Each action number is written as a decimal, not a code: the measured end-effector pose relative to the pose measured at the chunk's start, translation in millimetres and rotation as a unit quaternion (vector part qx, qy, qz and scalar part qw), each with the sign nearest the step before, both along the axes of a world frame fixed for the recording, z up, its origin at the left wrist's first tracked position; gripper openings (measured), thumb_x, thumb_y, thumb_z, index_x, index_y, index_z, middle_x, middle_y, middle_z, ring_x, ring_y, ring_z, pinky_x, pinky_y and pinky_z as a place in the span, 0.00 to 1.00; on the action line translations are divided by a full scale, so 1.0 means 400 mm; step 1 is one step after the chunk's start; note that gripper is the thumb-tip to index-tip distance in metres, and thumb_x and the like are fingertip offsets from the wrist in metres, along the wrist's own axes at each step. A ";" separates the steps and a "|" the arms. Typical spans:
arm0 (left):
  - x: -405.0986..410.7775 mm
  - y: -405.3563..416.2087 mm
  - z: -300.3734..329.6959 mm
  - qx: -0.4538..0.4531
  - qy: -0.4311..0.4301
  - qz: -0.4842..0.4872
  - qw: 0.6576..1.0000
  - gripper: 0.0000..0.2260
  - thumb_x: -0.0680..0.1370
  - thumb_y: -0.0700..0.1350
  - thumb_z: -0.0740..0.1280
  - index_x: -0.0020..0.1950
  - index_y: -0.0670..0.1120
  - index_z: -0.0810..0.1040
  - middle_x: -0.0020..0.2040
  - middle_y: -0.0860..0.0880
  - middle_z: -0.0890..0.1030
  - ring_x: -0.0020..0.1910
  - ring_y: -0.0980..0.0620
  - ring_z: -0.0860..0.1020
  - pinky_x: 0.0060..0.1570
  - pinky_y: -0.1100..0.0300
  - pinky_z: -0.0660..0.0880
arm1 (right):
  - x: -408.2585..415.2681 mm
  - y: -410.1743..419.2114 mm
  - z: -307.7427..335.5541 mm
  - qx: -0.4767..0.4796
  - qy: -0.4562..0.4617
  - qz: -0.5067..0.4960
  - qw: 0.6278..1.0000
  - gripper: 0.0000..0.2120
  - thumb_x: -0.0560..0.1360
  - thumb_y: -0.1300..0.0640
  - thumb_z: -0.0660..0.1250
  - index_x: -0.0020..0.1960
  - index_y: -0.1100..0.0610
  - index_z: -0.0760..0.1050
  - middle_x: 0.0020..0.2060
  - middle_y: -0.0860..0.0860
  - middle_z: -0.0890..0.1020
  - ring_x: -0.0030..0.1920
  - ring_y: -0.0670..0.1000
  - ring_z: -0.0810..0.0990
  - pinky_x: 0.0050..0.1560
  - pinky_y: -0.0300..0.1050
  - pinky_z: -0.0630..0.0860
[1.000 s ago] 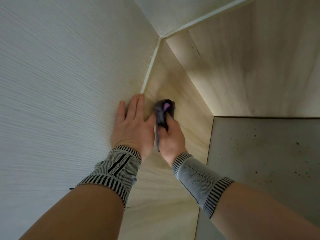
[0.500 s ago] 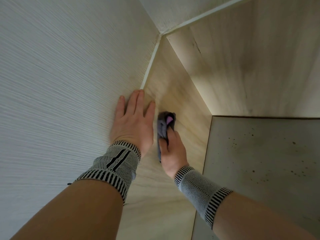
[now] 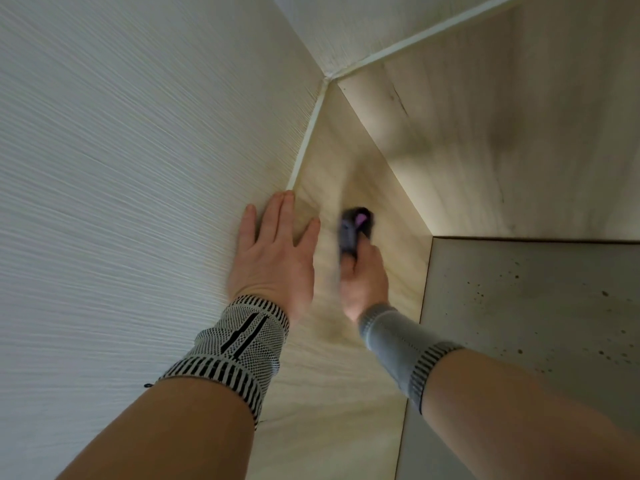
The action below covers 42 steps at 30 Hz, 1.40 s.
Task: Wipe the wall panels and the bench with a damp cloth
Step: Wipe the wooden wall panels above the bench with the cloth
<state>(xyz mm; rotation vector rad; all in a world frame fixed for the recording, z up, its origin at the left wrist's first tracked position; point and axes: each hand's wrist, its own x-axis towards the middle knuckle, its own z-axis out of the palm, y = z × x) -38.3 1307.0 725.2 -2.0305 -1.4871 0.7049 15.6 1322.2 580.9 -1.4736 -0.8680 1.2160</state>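
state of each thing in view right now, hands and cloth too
left hand: open, flat on the ribbed wall panel
right hand: grips the cloth, blurred
cloth: bunched, dark with a purple bit, against the wood panel
grey speckled surface: untouched

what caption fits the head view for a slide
Right hand rubs a dark cloth on the pale wood panel; left hand lies flat beside it.

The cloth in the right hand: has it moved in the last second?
Yes. The cloth slid down the wood panel away from the white corner strip, then back up toward it, while the left hand stayed flat.
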 end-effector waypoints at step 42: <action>0.153 0.236 -0.085 -0.046 0.054 0.000 0.997 0.31 0.83 0.55 0.55 0.80 0.46 0.45 0.80 0.48 0.38 0.71 0.29 0.28 0.73 0.37 0.35 | 0.202 0.343 -0.169 -0.225 0.116 0.032 0.967 0.22 0.83 0.62 0.50 0.77 0.59 0.58 0.67 0.62 0.72 0.59 0.60 0.75 0.57 0.47 0.72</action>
